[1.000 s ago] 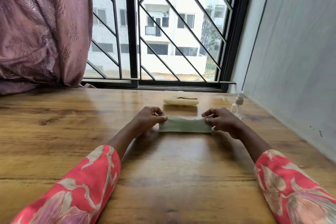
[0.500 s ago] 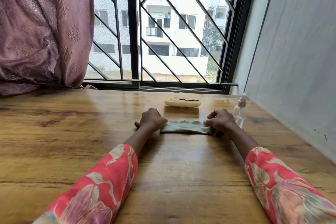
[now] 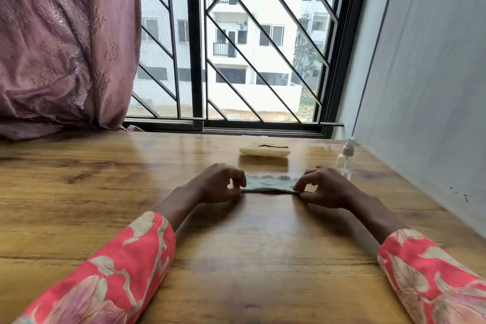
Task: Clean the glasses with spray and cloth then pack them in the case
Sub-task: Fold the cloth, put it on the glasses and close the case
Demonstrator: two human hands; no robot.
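We rest both wrists mid-table, our left hand [image 3: 215, 184] and right hand [image 3: 324, 187] each pinching a near corner of the pale green cloth [image 3: 268, 184], folded, scalloped on its far edge. Toward the window edge lies the cream case [image 3: 264, 151]; the spray bottle [image 3: 345, 159] stands near the right edge.
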